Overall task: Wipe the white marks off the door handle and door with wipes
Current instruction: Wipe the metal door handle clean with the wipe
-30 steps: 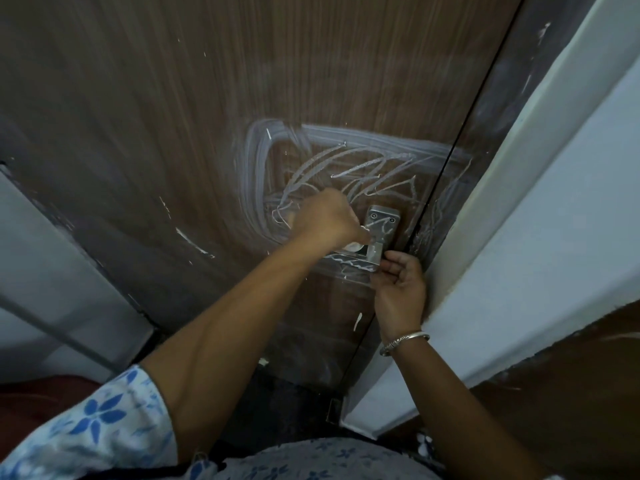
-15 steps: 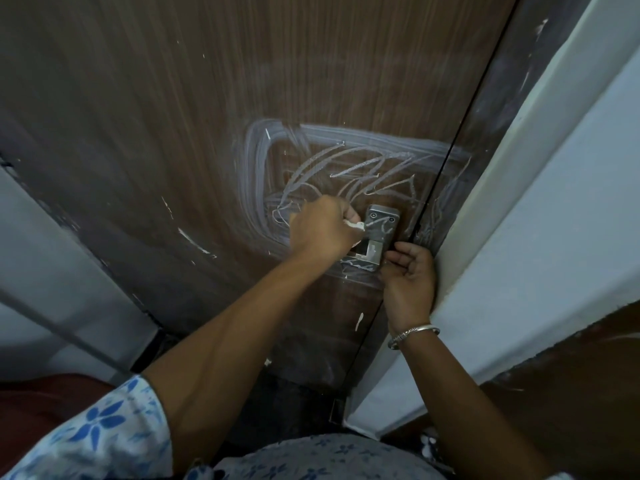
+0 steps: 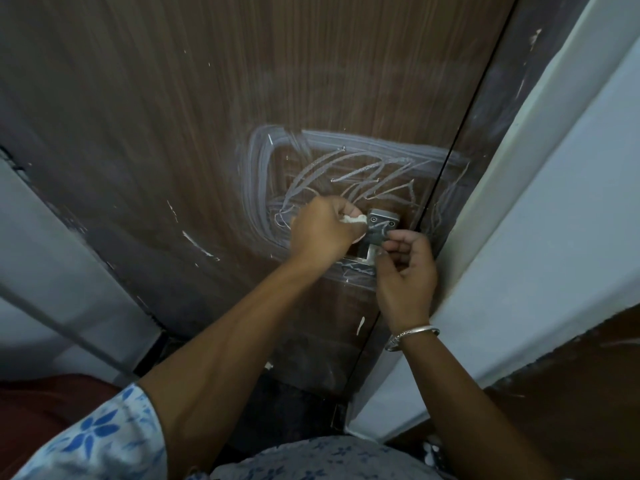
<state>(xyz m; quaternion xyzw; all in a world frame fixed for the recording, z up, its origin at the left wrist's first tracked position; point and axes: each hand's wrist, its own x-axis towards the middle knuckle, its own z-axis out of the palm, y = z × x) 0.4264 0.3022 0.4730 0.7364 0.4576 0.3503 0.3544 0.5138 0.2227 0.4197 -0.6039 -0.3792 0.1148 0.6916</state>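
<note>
Nearest, along the bottom edge: pale floral-print clothing (image 3: 311, 459), and at lower left a light sleeve (image 3: 93, 441) with blue flowers. Behind the sleeve, a dark red surface (image 3: 31, 410), too dim to name.

From the sleeve, a bare forearm rising up and to the right, ending in the left hand (image 3: 322, 233). Clenched round a crumpled white wipe (image 3: 352, 219), only a small wad poking out between thumb and forefinger. Wipe pressed against the left edge of the metal door handle (image 3: 383, 225), up by its screwed plate.

From the lower right, the other forearm, a silver bangle (image 3: 412, 336) at the wrist. Right hand (image 3: 405, 271) just below and right of the handle, fingers curled, thumb tip and forefinger pinching the handle's right side and lever end. Hands close together, handle between them.

Handle fixed near the right edge of a brown wood-grain door (image 3: 173, 116), chalky scribbles across its plate. Around and above it, white marks (image 3: 346, 168): a broad smeared loop enclosing thinner looping lines, running across the dark gap onto the narrow brown strip (image 3: 491, 116) beside the door. Farther left, one short white streak (image 3: 200, 244) and a few specks; below the handle, a small white drip (image 3: 361, 325).

To the right, a pale door frame (image 3: 519, 209) slanting upward; to the left, a grey-white wall (image 3: 52, 271).
</note>
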